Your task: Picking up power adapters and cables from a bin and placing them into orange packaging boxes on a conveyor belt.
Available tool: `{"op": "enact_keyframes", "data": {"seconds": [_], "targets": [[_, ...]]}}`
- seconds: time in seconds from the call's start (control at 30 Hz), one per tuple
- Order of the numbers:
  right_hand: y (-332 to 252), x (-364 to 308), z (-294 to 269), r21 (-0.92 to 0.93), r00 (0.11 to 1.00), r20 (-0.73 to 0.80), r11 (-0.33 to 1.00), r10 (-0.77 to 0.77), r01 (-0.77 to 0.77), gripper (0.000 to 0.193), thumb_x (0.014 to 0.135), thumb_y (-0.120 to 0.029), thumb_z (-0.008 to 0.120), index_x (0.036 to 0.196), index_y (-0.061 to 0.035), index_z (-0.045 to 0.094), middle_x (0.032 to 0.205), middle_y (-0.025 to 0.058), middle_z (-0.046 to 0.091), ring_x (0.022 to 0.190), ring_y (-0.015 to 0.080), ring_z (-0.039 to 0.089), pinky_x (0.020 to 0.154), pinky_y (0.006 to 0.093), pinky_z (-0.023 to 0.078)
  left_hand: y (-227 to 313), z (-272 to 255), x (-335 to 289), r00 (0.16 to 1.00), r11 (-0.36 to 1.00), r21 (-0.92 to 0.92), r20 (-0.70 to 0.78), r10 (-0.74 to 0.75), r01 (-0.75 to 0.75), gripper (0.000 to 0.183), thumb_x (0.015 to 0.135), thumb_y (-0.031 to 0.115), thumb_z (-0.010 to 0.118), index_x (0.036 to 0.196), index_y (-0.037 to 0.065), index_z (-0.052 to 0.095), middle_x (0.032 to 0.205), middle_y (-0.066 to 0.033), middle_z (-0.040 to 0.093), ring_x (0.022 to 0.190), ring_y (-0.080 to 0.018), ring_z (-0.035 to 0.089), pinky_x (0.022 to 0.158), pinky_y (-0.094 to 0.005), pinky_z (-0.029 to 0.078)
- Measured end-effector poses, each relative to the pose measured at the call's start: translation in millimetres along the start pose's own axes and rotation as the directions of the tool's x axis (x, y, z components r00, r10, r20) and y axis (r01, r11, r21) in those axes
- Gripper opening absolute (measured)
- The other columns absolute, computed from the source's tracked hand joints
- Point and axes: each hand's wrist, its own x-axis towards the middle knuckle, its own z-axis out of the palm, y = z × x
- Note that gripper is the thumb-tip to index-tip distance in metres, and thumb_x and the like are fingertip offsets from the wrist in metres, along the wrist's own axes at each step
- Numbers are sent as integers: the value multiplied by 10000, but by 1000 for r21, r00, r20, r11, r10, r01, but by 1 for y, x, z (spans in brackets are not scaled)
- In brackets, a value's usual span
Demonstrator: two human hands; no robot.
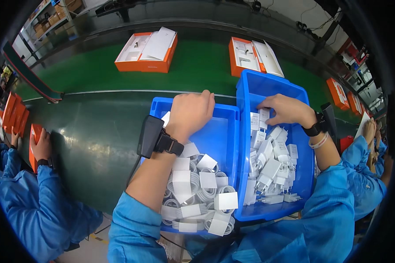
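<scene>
Blue bins (224,131): two
Left hand (191,110): curled over left bin; hold can't be told
Right hand (289,108): half-open at chargers (271,168); grip unclear
Chargers: right bin, uncountable
Cables (182,182): left bin, uncountable

Print on the white chargers (271,168) and orange box (138,66) is illegibly small.

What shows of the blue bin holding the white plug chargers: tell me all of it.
The blue bin is rectangular, open-topped and plastic-looking, with a lipped rim. White plug chargers lie heaped inside, mostly toward the near end. It stands right of another blue bin, their sides meeting or nearly so. The right hand reaches inside to the chargers.
</scene>
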Motion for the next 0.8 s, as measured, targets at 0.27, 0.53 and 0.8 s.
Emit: {"op": "enact_keyframes", "data": {"seconds": [0.27, 0.53, 0.8], "targets": [[-1, 7, -23, -178, 980, -192, 984, -53, 19, 598, 638, -197, 774, 1168, 29, 614, 1118, 215, 645, 1065, 384, 603, 934, 417, 482, -14, 14, -2, 995, 998, 55, -93, 37, -32, 195, 905, 180, 545, 765, 55, 597, 561, -133, 616, 520, -295, 641, 477, -450, 489], [-44, 0, -52, -187, 814, -541, 974, -213, 131, 532, 597, -116, 720, 1104, 12, 621, 1001, 174, 617, 926, 385, 609, 803, 424, 489, 6, 30, -3, 973, 998, -47, -227, 33, -45, 236, 886, 212, 577, 721, 51, 624, 574, -136, 612, 545, -324, 629, 527, -435, 480], [-85, 55, -101, -450, 594, -584, 829, -554, 330, 570, 640, -130, 700, 1184, 8, 598, 1091, 183, 608, 1000, 384, 603, 849, 427, 505, 9, 27, 4, 976, 997, -61, -216, 41, -55, 267, 906, 225, 569, 710, 52, 627, 582, -144, 619, 560, -319, 647, 563, -435, 508]]}}
